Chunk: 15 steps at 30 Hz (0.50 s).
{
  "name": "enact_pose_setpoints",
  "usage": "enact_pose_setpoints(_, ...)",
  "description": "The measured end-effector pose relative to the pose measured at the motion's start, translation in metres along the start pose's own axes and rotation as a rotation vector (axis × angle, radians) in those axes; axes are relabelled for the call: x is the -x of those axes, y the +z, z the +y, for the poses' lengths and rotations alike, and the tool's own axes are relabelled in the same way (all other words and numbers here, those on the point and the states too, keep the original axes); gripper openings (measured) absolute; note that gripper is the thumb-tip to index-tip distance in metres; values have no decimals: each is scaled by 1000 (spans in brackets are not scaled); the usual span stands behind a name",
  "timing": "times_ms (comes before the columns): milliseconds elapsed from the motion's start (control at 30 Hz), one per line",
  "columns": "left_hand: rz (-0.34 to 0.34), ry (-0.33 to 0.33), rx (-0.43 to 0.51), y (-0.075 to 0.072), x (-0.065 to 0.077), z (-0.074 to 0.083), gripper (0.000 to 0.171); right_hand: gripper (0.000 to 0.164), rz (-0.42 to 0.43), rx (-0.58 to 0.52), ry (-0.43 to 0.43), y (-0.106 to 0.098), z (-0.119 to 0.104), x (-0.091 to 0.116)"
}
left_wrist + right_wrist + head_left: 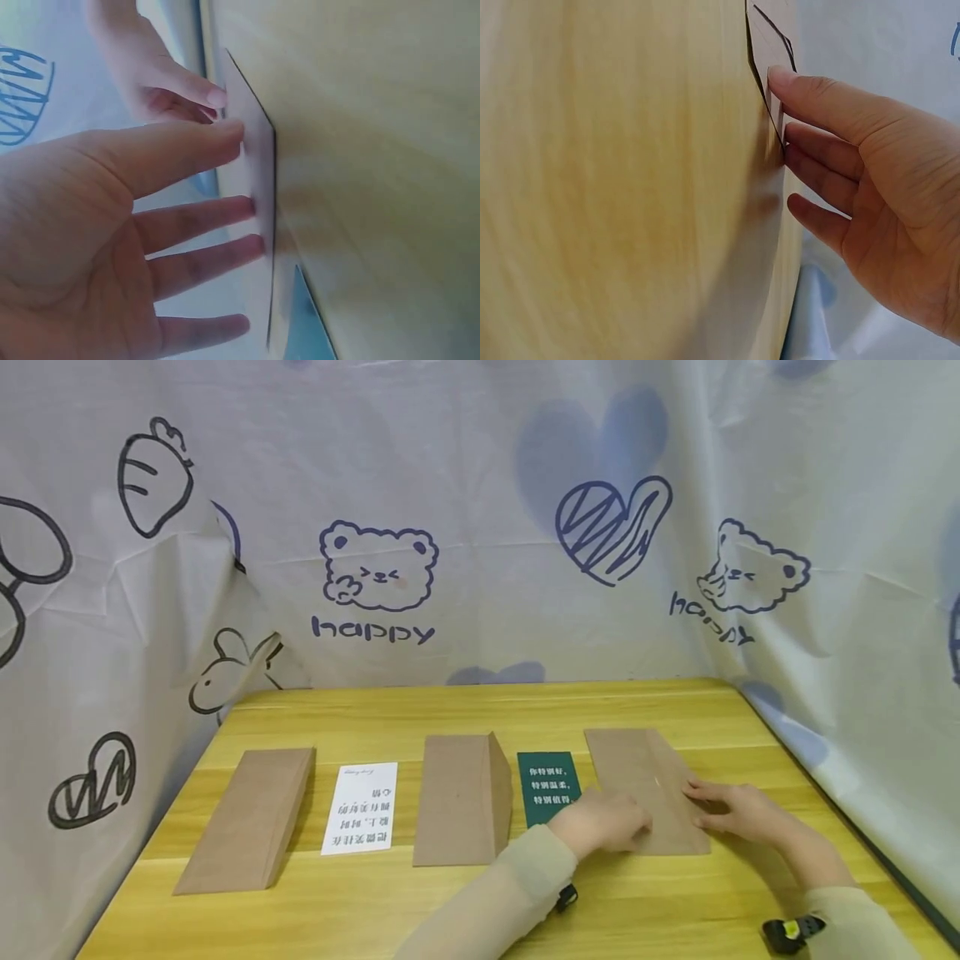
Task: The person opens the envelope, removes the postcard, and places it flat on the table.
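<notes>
A brown paper envelope (618, 760) lies at the right of the table, its flap (678, 839) on the right side. My left hand (603, 822) reaches over its near part; in the left wrist view the fingers (202, 214) are spread and nearly straight, tips against the paper. At the flap's right edge is my right hand (750, 814), thumb and forefinger apart along it. The right wrist view shows the thumb (795, 82) on the paper and the other fingers loosely bent beside the corner. Partly behind my left wrist lies a green card (543, 772) with white writing.
A second brown envelope (453, 797) lies mid-table with its flap slightly raised. Left of it are a white card (360, 810) with writing and a third envelope (240, 822). A printed cloth (480, 485) hangs behind and beside the wooden table (360, 714).
</notes>
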<state>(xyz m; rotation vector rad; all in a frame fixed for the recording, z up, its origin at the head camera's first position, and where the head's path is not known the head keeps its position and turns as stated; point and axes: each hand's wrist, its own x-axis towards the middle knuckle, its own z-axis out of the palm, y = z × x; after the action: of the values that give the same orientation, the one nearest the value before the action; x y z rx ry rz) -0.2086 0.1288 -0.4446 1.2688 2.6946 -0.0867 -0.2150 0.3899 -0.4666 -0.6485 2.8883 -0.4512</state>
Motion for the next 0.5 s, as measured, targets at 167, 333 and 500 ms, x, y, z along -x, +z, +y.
enact_pose_setpoints(167, 67, 40, -124, 2, -18, -1, 27, 56, 6, -11, 16, 1, 2, -1)
enact_pose_setpoints(333, 20, 10, -133, 7, -30, 3, 41, 58, -3, -30, 29, 3, 2, -1)
enact_pose_setpoints(500, 13, 20, -112, 11, -40, 5, 49, 58, -3, -50, 27, 2, 1, 1)
